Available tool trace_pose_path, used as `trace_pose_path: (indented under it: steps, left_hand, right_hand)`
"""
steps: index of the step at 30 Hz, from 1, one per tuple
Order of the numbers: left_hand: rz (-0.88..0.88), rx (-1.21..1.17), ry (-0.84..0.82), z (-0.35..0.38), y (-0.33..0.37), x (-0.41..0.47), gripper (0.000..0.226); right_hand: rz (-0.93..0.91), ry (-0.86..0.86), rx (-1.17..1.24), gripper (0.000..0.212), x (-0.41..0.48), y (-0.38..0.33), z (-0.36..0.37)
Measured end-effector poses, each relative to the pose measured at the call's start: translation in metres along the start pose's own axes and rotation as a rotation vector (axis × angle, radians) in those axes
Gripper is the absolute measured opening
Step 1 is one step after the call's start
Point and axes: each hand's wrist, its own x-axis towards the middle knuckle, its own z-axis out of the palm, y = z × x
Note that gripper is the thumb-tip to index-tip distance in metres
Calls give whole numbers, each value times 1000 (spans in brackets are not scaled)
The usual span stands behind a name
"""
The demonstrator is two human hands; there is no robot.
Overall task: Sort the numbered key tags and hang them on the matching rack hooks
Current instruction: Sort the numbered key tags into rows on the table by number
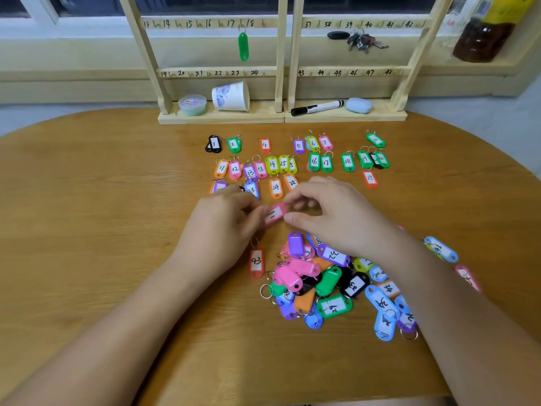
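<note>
A pink tag (275,213) marked 11 is pinched between my left hand (225,221) and my right hand (336,212) above the table's middle. Sorted tags lie in rows beyond my hands, from tag 1 (214,143) to tag 29 (369,178). An unsorted pile of coloured tags (330,282) lies under my right wrist. An orange tag 43 (256,261) lies alone by my left wrist. Two wooden racks (281,71) with numbered hooks stand at the back. One green tag (243,46) hangs near hook 18.
The round wooden table (87,230) ends near the rack base. On that base lie a tipped paper cup (231,96), a small tub (192,104), a black marker (317,107) and a blue eraser (358,105). A key bunch (361,39) lies on the sill, a bottle (483,36) to the right.
</note>
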Motion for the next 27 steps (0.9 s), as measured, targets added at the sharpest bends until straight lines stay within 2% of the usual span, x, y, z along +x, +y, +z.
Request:
trace_pose_path:
  steps: [3, 8, 10, 13, 17, 21, 27]
  left_hand:
    - [-103, -242, -67, -6, 4, -2, 25]
    - [-161, -386, -119, -8, 8, -8, 26]
    - [-151, -338, -127, -10, 8, -9, 22]
    - [-76, -151, -138, -15, 3, -11, 3]
    - [-87, -55, -272, -22, -5, -12, 22]
    - [-139, -27, -319, -27, -7, -10, 21]
    - [-187, 0, -339, -27, -4, -9, 14]
  right_hand:
    - [5, -14, 212, 4, 2, -3, 1]
    - [30, -37, 523, 7, 1, -1, -5]
    - [47, -19, 566, 7, 0, 1, -8]
    - [92, 48, 649, 4, -1, 6, -10]
    - [166, 138, 722, 5, 0, 11, -12]
    - [161, 171, 730, 7, 1, 13, -12]
    - [169, 132, 692, 10, 0, 10, -9]
